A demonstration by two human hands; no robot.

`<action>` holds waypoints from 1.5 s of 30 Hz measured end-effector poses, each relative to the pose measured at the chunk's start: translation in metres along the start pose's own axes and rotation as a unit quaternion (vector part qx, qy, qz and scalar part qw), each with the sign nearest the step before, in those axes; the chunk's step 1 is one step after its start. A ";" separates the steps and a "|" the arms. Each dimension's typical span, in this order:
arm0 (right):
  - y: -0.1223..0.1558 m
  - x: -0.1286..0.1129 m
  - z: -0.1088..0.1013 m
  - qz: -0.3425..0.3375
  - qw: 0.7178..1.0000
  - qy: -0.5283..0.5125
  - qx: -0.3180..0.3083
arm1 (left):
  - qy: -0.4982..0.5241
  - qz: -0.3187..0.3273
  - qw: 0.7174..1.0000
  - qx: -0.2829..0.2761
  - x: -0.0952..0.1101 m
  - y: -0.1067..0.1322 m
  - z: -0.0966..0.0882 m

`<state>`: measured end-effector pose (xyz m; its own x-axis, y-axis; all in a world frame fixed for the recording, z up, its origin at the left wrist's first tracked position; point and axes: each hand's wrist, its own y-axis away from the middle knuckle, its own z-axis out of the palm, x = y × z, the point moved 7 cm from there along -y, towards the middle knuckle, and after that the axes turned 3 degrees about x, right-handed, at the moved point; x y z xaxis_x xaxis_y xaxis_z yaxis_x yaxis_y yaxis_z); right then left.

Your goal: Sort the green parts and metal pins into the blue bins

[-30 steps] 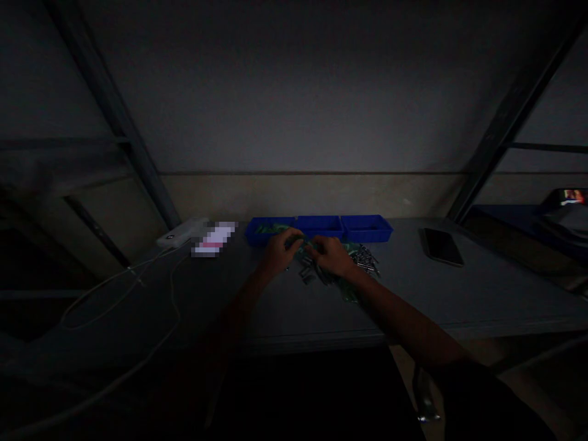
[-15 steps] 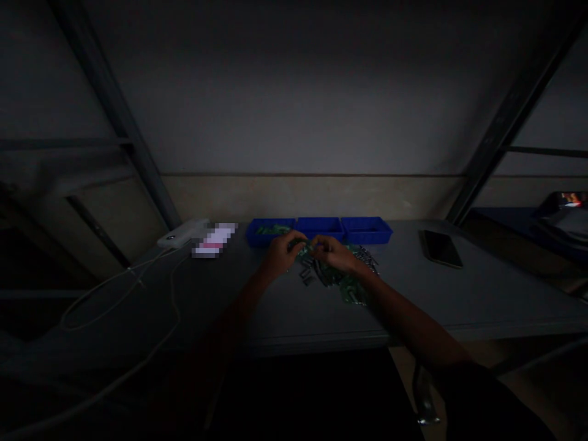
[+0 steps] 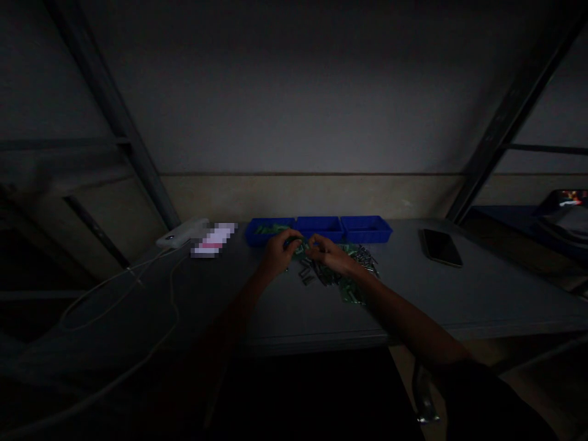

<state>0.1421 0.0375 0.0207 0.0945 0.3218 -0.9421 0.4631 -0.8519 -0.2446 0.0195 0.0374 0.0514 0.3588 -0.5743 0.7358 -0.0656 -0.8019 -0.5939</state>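
- A small green piece, material too dark to make out, (image 3: 300, 248) is pinched at the fingertips of the bare left hand (image 3: 278, 252), thumb and curled forefinger nearly closed, just above the grey tabletop (image 3: 285, 315).
- The bare right hand (image 3: 331, 256) is held right beside it, fingers bent in and thumb tucked close; whether anything is actually gripped there can't be told, it's too dim.
- Below and around the right hand, a loose heap of shiny silver metal pieces (image 3: 368, 260) is spread, with more small green bits (image 3: 351, 290) mixed in.
- Behind the hands, three blue open-topped plastic bins (image 3: 367, 236) are lined up; green pieces (image 3: 271, 229) are piled in the leftmost one.
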 end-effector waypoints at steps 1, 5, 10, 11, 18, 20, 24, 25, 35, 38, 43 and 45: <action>0.000 0.001 0.001 -0.002 1.000 -0.003 -0.003 | 0.001 0.001 1.000 0.002 -0.001 0.000 0.000; 0.000 0.003 0.003 -0.004 1.000 -0.015 -0.009 | -0.002 -0.003 1.000 0.002 -0.002 0.000 0.001; 0.000 0.004 0.007 0.001 0.999 -0.045 -0.003 | -0.008 0.001 1.000 -0.005 -0.001 0.000 0.001; 0.000 0.004 0.008 0.002 0.999 -0.054 -0.003 | -0.009 0.003 1.000 -0.004 0.000 0.000 0.001; 0.003 -0.001 0.019 -0.004 0.997 -0.078 -0.021 | -0.028 0.014 0.999 0.015 0.000 -0.001 0.000; 0.004 -0.002 0.022 -0.002 0.997 -0.074 -0.035 | -0.039 0.022 0.999 0.016 0.002 -0.001 0.000; 0.003 -0.002 0.020 0.006 0.999 -0.026 -0.036 | -0.073 0.043 0.996 0.013 0.005 -0.001 0.000; 0.002 -0.001 0.017 0.009 1.000 -0.014 -0.022 | -0.084 0.047 0.995 0.014 0.006 -0.001 -0.001; 0.006 -0.011 -0.033 -0.061 0.971 0.040 0.228 | -0.133 0.045 0.984 0.107 -0.010 -0.006 -0.025; 0.004 -0.008 -0.020 -0.071 0.974 0.037 0.212 | -0.135 0.067 0.982 0.114 -0.004 -0.003 -0.022; -0.003 0.005 0.003 -0.020 0.985 -0.075 0.156 | -0.095 0.087 0.987 0.094 0.006 0.001 -0.011; -0.006 0.007 0.007 0.024 0.979 -0.154 0.128 | -0.070 0.104 0.988 0.086 0.010 0.001 -0.009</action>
<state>0.1344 0.0420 0.0136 -0.1784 0.1723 -0.9687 0.2248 -0.9514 -0.2106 0.0147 0.0292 0.0609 0.4804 -0.6853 0.5474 0.0041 -0.6224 -0.7827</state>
